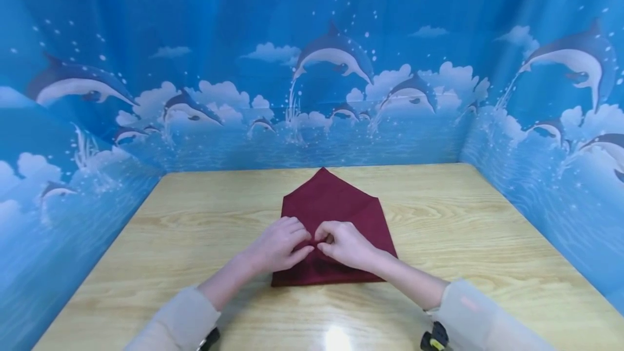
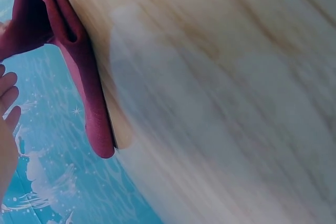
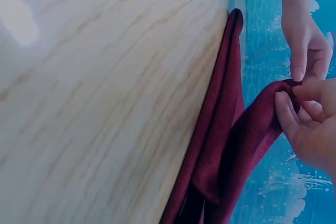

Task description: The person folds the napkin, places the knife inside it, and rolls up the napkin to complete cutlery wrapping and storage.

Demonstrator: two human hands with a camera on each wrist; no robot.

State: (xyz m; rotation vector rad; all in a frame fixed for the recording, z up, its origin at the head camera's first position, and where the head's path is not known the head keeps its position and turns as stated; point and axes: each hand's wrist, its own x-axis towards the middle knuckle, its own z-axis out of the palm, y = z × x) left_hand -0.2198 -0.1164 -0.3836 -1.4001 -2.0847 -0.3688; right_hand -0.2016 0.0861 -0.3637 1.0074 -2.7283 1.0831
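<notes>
A dark red cloth (image 1: 336,199) lies on the table, folded into an envelope-like shape with its point toward the back. Near its front, a lifted part of the cloth (image 3: 257,114) rises off the layers below. My right hand (image 1: 348,245) pinches this raised part between thumb and fingers. Close beside it, my left hand (image 1: 283,242) pinches the same spot from the left. Both hands' fingertips meet over the cloth in the right wrist view, where the left hand (image 3: 307,40) comes from above. The left wrist view shows only some left fingers (image 2: 8,95) at its edge.
The wood-grain table (image 1: 205,215) extends on both sides of the cloth and in front of it. Blue dolphin-print curtains (image 1: 234,31) stand behind the table and along its left and right sides. A bright light reflection shows at the table's front.
</notes>
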